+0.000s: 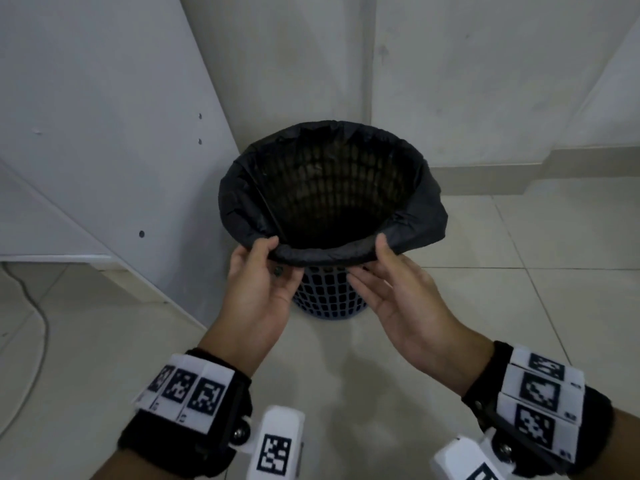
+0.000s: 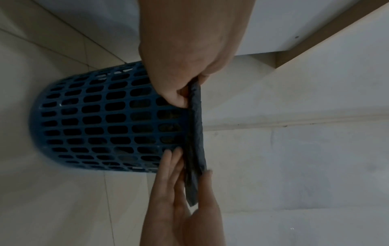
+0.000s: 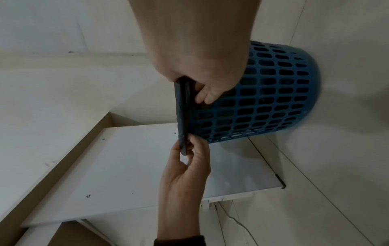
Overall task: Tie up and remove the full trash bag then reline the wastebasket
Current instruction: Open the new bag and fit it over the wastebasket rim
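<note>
A blue mesh wastebasket [image 1: 329, 296] stands on the tiled floor in a corner. A black trash bag [image 1: 242, 202] lines it, its edge folded outward over the rim all round. Nothing is visible inside the liner. My left hand [image 1: 273, 258] pinches the folded bag edge at the near left of the rim, thumb on top and fingers below. My right hand [image 1: 370, 258] pinches the same edge at the near right. The left wrist view shows the left hand [image 2: 189, 93] and right hand [image 2: 189, 166] on the bag edge [image 2: 196, 133]. The right wrist view shows the right hand [image 3: 189, 89] holding the bag edge [image 3: 182, 116].
A white cabinet panel [image 1: 104, 133] stands close on the basket's left, and walls meet just behind it. A low step [image 1: 519, 174] runs along the right wall. A cable [image 1: 38, 317] lies on the floor at far left. Open tiled floor [image 1: 519, 289] lies to the right and near me.
</note>
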`<control>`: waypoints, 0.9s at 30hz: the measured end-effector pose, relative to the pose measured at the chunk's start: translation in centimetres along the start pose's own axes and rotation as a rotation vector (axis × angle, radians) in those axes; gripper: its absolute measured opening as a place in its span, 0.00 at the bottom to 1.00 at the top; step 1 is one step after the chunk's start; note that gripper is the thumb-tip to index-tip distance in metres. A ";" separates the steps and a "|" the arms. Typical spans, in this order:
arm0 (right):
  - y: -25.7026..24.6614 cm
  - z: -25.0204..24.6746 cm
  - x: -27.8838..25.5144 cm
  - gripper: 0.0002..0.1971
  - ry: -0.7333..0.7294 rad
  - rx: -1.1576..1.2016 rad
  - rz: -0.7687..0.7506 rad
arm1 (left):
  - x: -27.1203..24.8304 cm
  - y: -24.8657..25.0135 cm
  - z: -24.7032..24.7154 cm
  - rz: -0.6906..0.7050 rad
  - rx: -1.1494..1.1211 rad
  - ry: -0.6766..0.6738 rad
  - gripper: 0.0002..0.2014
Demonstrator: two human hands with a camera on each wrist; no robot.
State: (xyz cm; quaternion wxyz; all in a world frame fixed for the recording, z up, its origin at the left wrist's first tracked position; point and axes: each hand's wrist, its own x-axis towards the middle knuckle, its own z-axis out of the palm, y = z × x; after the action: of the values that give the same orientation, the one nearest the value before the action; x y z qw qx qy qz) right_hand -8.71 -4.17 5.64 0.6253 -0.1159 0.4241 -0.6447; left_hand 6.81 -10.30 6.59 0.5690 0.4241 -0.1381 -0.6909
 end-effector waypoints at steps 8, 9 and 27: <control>0.2 -0.6 -0.3 0.11 0.032 -0.012 0.021 | 2.6 2.2 0.9 -0.097 0.019 -0.013 0.13; 0.5 -0.7 -0.3 0.11 0.028 -0.023 0.031 | 2.9 2.2 0.9 -0.099 0.040 -0.010 0.12; 1.2 -3.0 -0.7 0.15 0.052 -0.080 0.025 | 0.9 -2.4 -0.5 0.031 0.088 0.030 0.21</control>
State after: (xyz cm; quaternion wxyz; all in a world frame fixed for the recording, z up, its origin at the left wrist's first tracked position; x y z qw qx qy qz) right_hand -9.76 -2.11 3.23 0.6170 -0.1187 0.4672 -0.6220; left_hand 5.58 -10.21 4.33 0.5625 0.4568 -0.1662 -0.6688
